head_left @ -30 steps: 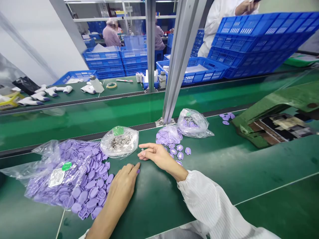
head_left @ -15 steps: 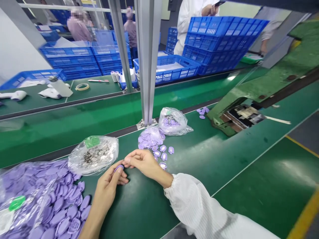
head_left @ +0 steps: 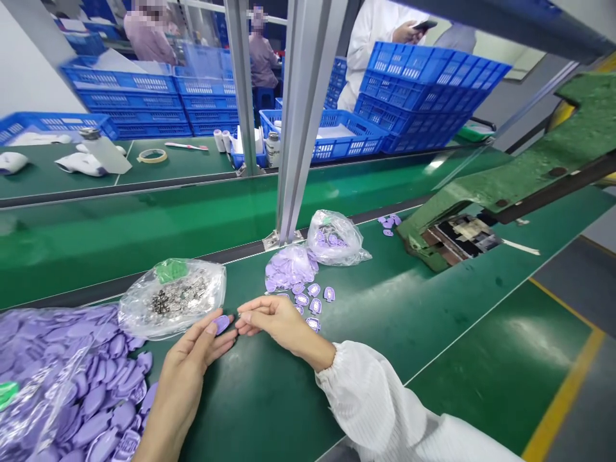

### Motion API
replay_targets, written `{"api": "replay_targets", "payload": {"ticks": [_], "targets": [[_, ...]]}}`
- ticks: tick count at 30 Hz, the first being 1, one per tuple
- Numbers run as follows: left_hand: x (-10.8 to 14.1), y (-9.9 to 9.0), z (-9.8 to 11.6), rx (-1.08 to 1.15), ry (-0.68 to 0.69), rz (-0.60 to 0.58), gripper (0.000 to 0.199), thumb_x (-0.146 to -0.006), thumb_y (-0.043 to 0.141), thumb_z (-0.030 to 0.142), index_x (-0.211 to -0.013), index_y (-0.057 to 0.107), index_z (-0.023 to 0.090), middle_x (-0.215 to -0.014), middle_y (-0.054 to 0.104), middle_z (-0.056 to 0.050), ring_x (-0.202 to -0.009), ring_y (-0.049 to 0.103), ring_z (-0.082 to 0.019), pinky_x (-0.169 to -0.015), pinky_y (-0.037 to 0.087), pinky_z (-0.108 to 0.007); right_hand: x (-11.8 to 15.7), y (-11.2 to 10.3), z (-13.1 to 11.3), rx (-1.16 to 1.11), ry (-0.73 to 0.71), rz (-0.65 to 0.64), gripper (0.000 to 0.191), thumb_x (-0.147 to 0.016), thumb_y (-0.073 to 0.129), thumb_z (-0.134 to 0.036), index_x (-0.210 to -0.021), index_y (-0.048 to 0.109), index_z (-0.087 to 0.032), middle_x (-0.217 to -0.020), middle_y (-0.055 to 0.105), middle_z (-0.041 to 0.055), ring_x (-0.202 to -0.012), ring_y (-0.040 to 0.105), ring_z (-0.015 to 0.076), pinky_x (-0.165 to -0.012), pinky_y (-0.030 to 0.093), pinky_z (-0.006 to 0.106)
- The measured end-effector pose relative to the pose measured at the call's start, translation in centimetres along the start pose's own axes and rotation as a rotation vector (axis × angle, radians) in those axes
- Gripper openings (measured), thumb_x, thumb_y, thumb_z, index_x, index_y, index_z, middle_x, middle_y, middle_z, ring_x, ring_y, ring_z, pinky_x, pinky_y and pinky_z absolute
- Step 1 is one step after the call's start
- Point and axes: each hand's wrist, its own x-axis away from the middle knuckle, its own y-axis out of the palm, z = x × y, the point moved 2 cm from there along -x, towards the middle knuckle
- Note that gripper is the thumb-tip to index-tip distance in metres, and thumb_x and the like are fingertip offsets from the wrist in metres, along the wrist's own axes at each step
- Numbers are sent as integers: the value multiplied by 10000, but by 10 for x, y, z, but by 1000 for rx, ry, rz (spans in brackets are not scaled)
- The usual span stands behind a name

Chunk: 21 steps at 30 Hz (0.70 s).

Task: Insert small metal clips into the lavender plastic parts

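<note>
Between the thumb and fingers of my left hand [head_left: 195, 350] is a small purple oval plastic piece [head_left: 221, 325], its smooth face turned up. Just right of it, my right hand [head_left: 279, 326] has thumb and forefinger pinched together; a tiny thing may be at the tips, too small to name. The two hands are close but apart. Behind them lies a clear bag of small metal parts [head_left: 180, 298]. Many purple pieces [head_left: 96, 398] spill from a plastic bag at the lower left. Several smaller purple parts [head_left: 314, 307] lie beyond my right hand.
A bag of small purple parts [head_left: 289, 268] and another clear bag [head_left: 337, 239] sit by a metal post [head_left: 305, 128]. A green press [head_left: 481, 199] stands at right. Blue crates [head_left: 423, 96] are stacked behind; a person in white [head_left: 366, 48] holds a phone there.
My left hand has moved slightly left and drawn apart from the right, turning the purple piece so more of its face shows. The camera view has shifted a little.
</note>
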Motion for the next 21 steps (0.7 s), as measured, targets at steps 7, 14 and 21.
{"api": "replay_targets", "payload": {"ticks": [7,14,21], "targets": [[5,4,1,53,0,-70,656,-786,696,408,-1356,494,154,-1245,654,-128,-1106,652,-245,-992,518,-350,0,1,9,117,-29,-13,428,-757,700,-376,-1105,625,-137,-913,719,72,-805,686,119,-821,526,272],[6,8,1,-9,4,-74,682,-776,689,445,-1360,504,143,-1219,670,-123,-1096,656,-239,-1003,499,-377,-2,1,10,109,122,-24,439,-701,731,-494,-901,652,-112,-832,708,78,-704,678,127,-684,536,253],[9,10,3,-116,43,-154,575,-788,666,450,-1280,598,161,-1188,691,-95,-1088,653,-237,-989,487,-343,-2,4,15,251,190,26,409,-664,760,-477,-827,647,-120,-705,682,54,-600,647,122,-566,510,225]]}}
